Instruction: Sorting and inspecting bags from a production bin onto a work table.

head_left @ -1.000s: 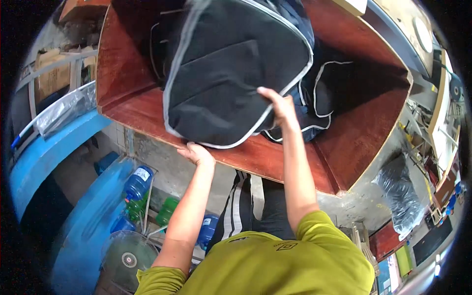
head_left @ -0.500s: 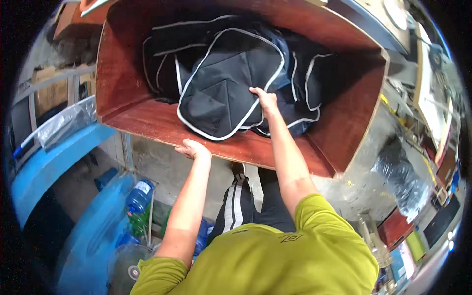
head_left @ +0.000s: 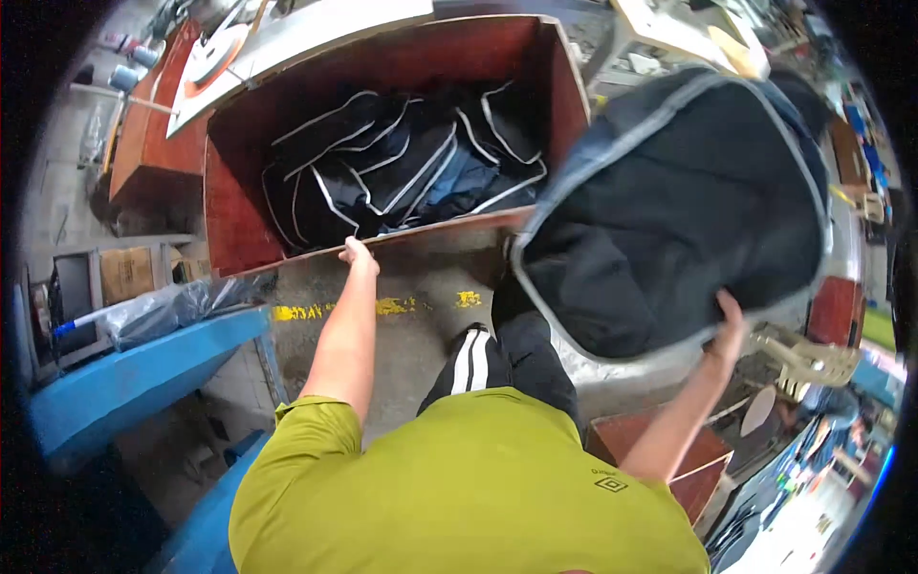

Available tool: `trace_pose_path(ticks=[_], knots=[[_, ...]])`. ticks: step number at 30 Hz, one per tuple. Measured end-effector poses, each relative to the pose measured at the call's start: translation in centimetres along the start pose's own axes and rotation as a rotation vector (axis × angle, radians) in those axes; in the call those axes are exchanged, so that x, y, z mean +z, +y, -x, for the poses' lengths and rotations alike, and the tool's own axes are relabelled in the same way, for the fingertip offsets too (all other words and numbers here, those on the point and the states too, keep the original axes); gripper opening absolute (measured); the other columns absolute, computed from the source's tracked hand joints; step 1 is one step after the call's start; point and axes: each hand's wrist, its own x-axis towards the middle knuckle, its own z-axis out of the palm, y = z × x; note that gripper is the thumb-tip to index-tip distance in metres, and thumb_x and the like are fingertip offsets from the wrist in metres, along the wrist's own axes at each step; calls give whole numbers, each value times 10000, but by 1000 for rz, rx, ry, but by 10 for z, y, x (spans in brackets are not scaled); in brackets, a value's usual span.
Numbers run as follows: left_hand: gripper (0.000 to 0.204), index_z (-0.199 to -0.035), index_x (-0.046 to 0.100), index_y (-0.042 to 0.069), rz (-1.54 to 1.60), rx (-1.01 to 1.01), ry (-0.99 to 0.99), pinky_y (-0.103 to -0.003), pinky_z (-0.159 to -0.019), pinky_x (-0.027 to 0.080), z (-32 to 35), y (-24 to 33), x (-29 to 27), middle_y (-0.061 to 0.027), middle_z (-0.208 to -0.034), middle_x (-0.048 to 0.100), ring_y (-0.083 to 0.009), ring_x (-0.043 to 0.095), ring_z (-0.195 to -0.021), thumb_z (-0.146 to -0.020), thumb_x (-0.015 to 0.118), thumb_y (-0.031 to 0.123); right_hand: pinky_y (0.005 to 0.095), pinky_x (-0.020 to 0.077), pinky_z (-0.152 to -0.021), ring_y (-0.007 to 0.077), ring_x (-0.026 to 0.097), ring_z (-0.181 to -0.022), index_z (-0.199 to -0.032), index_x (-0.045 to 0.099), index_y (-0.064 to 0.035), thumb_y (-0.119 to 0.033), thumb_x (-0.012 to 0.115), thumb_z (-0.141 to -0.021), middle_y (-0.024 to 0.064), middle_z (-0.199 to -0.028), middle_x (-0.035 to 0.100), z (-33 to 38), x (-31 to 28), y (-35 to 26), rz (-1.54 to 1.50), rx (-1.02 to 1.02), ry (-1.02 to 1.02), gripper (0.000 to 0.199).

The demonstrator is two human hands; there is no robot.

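Note:
A black fabric piece with a light piped edge (head_left: 688,220), like a bag panel, hangs out to the right of the box. My right hand (head_left: 729,330) is closed on its lower edge, with the thumb over the fabric; the other fingers are hidden. My left hand (head_left: 360,256) grips the near rim of a large reddish-brown wooden box (head_left: 244,191). Inside that box lie several more black pieces (head_left: 382,163) with pale piping, overlapping in a loose heap. Some dark blue cloth (head_left: 464,182) shows among them.
To the left stands a blue bench (head_left: 153,383) with clear plastic wrapping (head_left: 158,316) beside it. A white tabletop (head_left: 316,38) borders the box's far side. A second reddish-brown box (head_left: 684,454) sits near my right arm, and a beige plastic chair (head_left: 803,364) lies beyond it.
The large black piece has come out of the box and swung right in my right hand. My left hand stays at the rim. My view has turned right, shifting the box leftward.

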Motion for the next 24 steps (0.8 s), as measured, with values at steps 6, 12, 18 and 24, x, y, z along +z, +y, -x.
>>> trace_pose_path(ticks=[6, 12, 18, 24], knots=[[440, -861, 515, 161, -305, -245, -748, -423, -449, 313, 36, -131, -118, -15, -701, 531, -179, 475, -543, -959, 528, 590, 383, 514, -956, 277, 632, -1087, -1301, 595, 100, -96, 762, -765, 155, -1254, 633, 184, -265, -36, 38, -306, 502, 595], [538, -1041, 634, 102, -1247, -163, -996, -394, -541, 387, 114, -239, -221, -55, -734, 598, -208, 481, -590, -979, 491, 616, 361, 472, -961, 267, 618, -1070, -1258, 622, 106, -175, 842, -690, 148, -1201, 668, 325, -469, -56, 361, -211, 1083, 671], [397, -1181, 574, 113, -1485, 108, -1235, -406, -623, 469, 208, -264, -196, -39, -792, 609, -211, 551, -679, -1013, 526, 470, 379, 490, -938, 318, 668, -1034, -1183, 706, 42, -420, 801, -712, 201, -1084, 728, 449, -651, -69, 829, 154, 1465, 666], [265, -1146, 535, 203, -1541, 253, -1019, -248, -491, 316, 343, -300, -111, 11, -825, 555, -102, 463, -616, -1016, 529, 434, 464, 507, -934, 406, 664, -1092, -1193, 708, -45, -445, 735, -753, 219, -1104, 724, 479, -768, -109, 1329, 412, 1674, 595]])
